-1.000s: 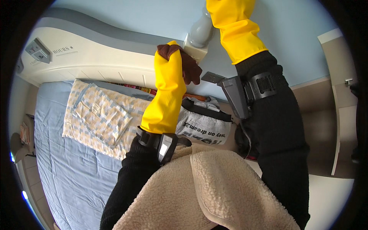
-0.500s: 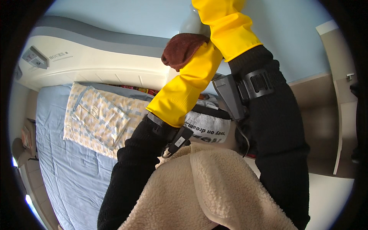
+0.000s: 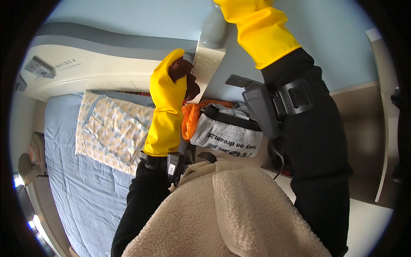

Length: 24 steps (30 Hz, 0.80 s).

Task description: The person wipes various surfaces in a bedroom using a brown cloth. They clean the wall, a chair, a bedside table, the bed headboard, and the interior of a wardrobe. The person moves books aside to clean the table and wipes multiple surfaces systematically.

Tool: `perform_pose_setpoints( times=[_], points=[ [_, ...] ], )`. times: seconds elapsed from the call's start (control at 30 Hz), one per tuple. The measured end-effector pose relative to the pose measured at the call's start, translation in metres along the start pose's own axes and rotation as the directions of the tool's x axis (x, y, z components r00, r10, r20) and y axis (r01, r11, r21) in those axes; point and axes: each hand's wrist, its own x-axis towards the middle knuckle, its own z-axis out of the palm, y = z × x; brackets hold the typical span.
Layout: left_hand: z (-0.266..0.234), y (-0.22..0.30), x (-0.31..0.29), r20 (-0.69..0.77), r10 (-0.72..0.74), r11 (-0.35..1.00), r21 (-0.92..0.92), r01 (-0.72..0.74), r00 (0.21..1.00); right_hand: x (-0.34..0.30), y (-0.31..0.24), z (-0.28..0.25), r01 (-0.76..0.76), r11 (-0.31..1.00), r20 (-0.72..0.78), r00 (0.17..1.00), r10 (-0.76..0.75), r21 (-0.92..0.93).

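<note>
Left hand [image 3: 168, 81], gloved yellow, closed on a brown cloth [image 3: 192, 87] at the headboard's [image 3: 115, 64] right edge — contact unclear. Right hand [image 3: 246, 10], likewise gloved, beside the grey bedpost [image 3: 214, 28] — fingers hidden, grip cannot be told. Pillow [image 3: 117, 132] near the bed's [image 3: 81, 184] head edge.

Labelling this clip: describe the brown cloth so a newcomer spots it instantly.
Find the grey-topped cream headboard. Near its right end, the yellow-gloved left hand holds the cloth. It's dark brown, unlike the bright orange fabric below.
</note>
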Motion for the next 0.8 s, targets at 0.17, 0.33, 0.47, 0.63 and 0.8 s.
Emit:
perform_pose_setpoints(
  times=[0.17,0.33,0.47,0.63,0.8],
  points=[
    [0.006,0.011,0.027,-0.078,-0.195,0.831,-0.543,0.123,0.978,0.003,-0.004,-0.004,0.038,0.999,-0.008,0.999,-0.038,-0.039],
    [0.023,0.007,0.046,0.085,0.144,0.983,-0.127,-0.132,0.986,0.0,-0.004,-0.004,0.026,0.996,0.027,0.999,-0.024,-0.08],
    [0.03,-0.003,0.055,0.042,0.276,0.961,-0.006,-0.276,0.96,0.0,-0.002,-0.004,0.054,0.996,-0.008,0.998,-0.055,-0.072],
    [0.024,-0.002,0.056,0.121,0.166,0.985,0.036,-0.171,0.979,0.001,-0.007,-0.006,0.016,0.991,0.035,0.999,-0.012,-0.133],
    [-0.008,0.005,0.016,0.227,-0.15,0.977,-0.117,0.18,0.962,-0.011,-0.014,-0.031,-0.525,0.851,0.476,0.75,0.458,0.008]
  ],
)
